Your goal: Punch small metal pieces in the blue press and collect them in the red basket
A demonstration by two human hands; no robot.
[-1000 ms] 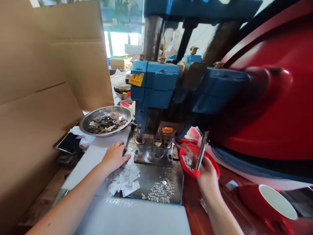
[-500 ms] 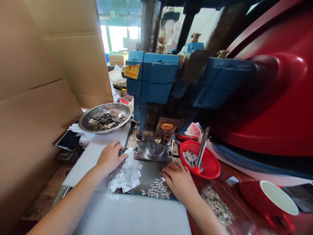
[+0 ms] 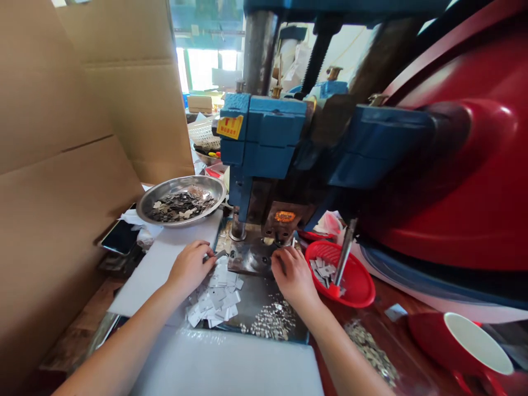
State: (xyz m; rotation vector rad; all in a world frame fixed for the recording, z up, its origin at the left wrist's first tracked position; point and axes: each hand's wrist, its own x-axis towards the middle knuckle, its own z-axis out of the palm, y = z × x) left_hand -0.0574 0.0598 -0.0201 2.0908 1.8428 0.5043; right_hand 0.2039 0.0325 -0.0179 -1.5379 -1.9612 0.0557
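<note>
My left hand [image 3: 190, 265] rests at the top of a pile of small flat metal plates [image 3: 216, 300] and pinches one thin plate at its fingertips. My right hand [image 3: 292, 273] reaches to the die block [image 3: 252, 257] under the blue press head [image 3: 264, 143], its fingers curled together at the die; whether they hold a small piece is hidden. A heap of small shiny round pieces [image 3: 274, 322] lies just below my right hand.
A steel bowl [image 3: 181, 201] of dark metal scraps stands at the left. A red dish [image 3: 344, 275] with plates and a red-tipped tool sits right of the die. A red cup [image 3: 466, 344], a phone [image 3: 119, 236], cardboard walls and the red machine housing surround the spot.
My right hand let go of the tool in the red dish, dipped to the heap of round pieces, then moved up to the die. My left hand stayed at the plates.
</note>
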